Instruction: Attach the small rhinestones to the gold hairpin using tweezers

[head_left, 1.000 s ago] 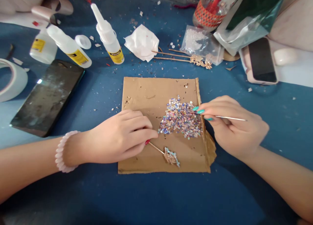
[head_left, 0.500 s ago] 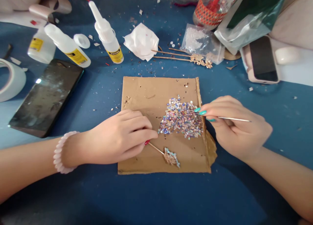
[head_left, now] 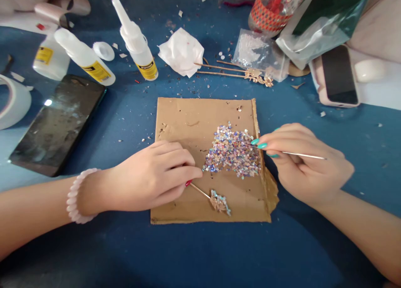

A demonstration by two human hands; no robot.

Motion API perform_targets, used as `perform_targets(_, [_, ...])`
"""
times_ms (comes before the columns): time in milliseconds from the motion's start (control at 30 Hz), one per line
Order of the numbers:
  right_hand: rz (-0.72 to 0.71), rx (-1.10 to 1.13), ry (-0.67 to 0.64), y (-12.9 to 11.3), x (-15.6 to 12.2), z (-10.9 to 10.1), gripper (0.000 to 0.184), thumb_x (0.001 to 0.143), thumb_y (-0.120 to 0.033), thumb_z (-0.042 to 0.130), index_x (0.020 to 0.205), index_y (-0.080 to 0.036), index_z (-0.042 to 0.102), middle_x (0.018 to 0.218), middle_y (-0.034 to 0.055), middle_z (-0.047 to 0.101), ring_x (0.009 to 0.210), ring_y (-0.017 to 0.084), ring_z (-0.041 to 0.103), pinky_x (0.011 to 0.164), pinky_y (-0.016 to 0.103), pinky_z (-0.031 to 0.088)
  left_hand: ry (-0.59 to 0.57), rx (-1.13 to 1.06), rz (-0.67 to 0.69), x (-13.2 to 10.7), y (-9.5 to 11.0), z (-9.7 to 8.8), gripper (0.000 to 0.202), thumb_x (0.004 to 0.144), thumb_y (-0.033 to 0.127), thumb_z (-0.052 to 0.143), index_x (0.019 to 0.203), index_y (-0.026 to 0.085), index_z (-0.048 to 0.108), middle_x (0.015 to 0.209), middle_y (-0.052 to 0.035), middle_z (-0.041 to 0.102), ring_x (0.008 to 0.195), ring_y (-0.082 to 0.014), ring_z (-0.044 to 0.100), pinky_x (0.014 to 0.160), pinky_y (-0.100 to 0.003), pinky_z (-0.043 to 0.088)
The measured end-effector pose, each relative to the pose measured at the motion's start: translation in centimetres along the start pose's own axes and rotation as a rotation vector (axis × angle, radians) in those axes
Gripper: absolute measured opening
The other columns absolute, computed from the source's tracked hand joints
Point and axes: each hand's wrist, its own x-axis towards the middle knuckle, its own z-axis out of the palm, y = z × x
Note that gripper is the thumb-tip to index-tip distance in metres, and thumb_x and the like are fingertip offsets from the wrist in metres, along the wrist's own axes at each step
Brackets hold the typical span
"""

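My left hand (head_left: 153,177) rests on the cardboard sheet (head_left: 181,117), its fingers pinched on the thin stem of a hairpin (head_left: 200,190). The pin's gold, openwork head, partly covered with pale blue stones, lies toward the front of the sheet. In my right hand (head_left: 303,162) is a thin metal pick (head_left: 303,155), held like a pen. Its fine front end reaches over a spread of small multicoloured rhinestones (head_left: 232,154) on the cardboard. Whether a stone sits on its tip is too small to tell.
Behind the cardboard stand a glue bottle (head_left: 138,50), a crumpled tissue (head_left: 181,52), gold hairpins (head_left: 228,73) and a small plastic bag (head_left: 250,50). A dark phone (head_left: 56,127) and tape roll (head_left: 14,108) lie left. Another phone (head_left: 340,77) is at the back right.
My right hand has shifted slightly to the right with the pick, drawing it back a little over the rhinestones. My left hand and the hairpin stay in place.
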Motion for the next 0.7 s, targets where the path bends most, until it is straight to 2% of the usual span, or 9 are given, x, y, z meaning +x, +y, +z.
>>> perform_targets(433, [0.039,0.017,0.007,-0.01,0.01,0.18,0.024,0.085,-0.003,0.068,0.097,-0.024,0.072,0.086,0.0014,0.078,0.076,0.018,0.073,0.071,0.034,0.057,-0.004,0.004,0.002,-0.11,-0.07,0.06,0.021,0.102,0.012,0.047,0.116,0.016,0.061,0.099,-0.0050,0.069,0.088,-0.0201,0.060,0.081,-0.034,0.047])
perform_targets(700, [0.045,0.011,0.048,0.19,-0.34,-0.13,0.022,0.087,-0.010,0.069,0.101,-0.027,0.074,0.086,0.0004,0.078,0.075,0.020,0.073,0.069,0.038,0.057,-0.008,0.009,0.001,-0.05,-0.01,-0.05,0.022,0.101,0.012,0.046,0.116,0.017,0.062,0.099,-0.0052,0.070,0.087,-0.0200,0.063,0.079,-0.034,0.049])
